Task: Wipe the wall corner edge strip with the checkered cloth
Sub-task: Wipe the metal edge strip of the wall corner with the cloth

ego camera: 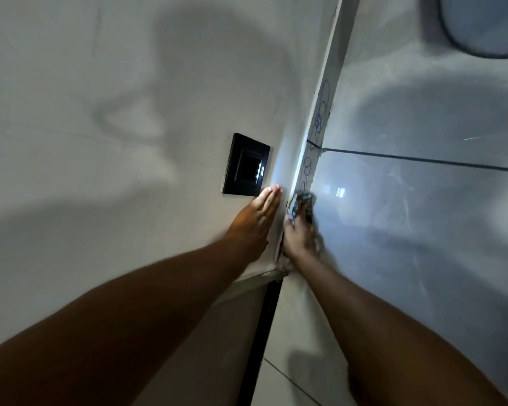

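I see my left hand (254,222) lying flat and open against the pale painted wall (100,142), fingertips just beside the glossy black square switch plate (245,168). My right hand (299,235) is curled around the crumpled grey-and-white checkered cloth (301,203), pressing it to the white corner edge strip (320,106) marked with blue pen scribbles. The cloth looks bunched, though blur hides its pattern. Glossy grey tiles (423,215) lie beyond.

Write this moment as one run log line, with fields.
stage: wiping | right hand: checkered cloth on corner edge strip | left hand: flat on wall
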